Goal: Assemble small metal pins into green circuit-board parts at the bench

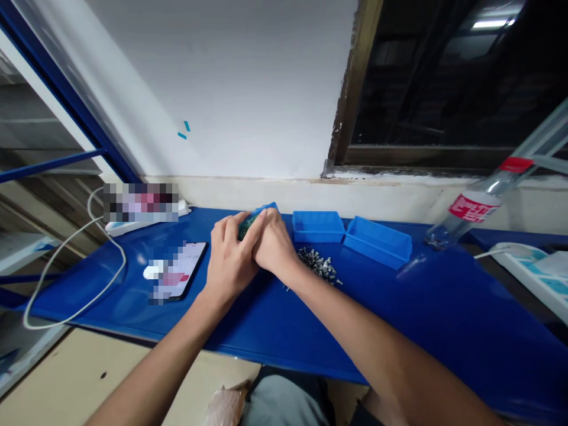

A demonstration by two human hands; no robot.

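Note:
My left hand [231, 245] and my right hand [273, 239] meet over the far middle of the blue table. Between them shows a small dark green, shiny object [248, 225]; my left fingers curl round its near side. My right hand is closed and bent at the wrist, pressed against my left, and its fingertips are hidden. Just behind the hands, part of a blue tray [266, 207] peeks out, mostly covered. A pile of small metal screws or similar fasteners [318, 264] lies beside my right wrist.
Two blue trays [318, 227] [378, 242] stand along the back of the table [284, 331]. A phone [191, 266] lies left, near a white cable [119, 266] and power strip [146, 220]. A clear bottle [470, 207] and another power strip [528, 266] are right.

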